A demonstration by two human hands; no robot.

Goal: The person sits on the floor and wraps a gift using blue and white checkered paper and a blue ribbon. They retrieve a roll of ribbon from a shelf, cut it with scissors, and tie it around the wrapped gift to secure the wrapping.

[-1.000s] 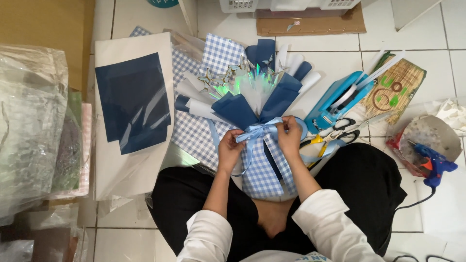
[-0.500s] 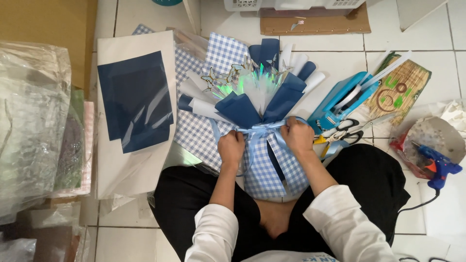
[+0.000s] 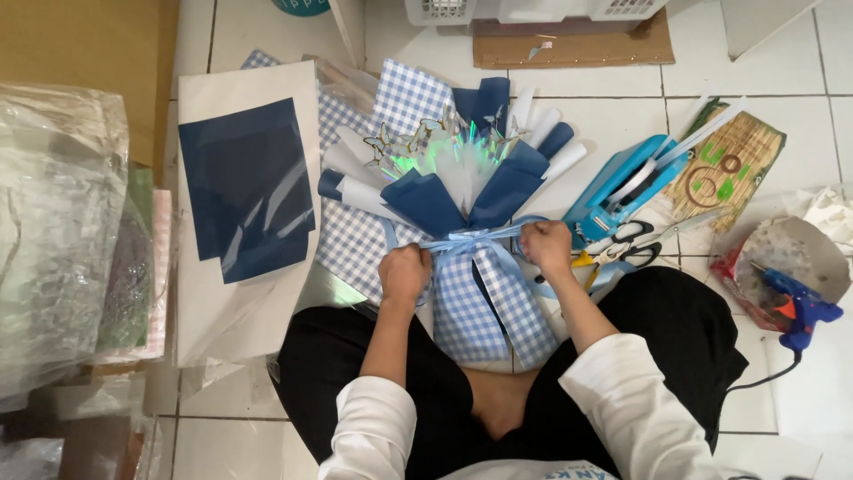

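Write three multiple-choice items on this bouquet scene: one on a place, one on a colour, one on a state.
1. Where does the glue gun lie?
A. at the right edge, past the person's knee
B. on the dark blue sheet at left
C. inside the white basket at top

2. What colour is the ribbon around the bouquet?
A. red
B. light blue
C. yellow

3. How do the hands stand?
A. both flat on the floor
B. one holds the scissors
C. left hand and right hand each grip a ribbon end, pulled apart

Answers: 1 A, the gun lies on the tiles far right. 2 B, the band at the bouquet's neck is pale blue. 3 C, both fists are closed on the ribbon on either side of the wrap; the scissors lie untouched.
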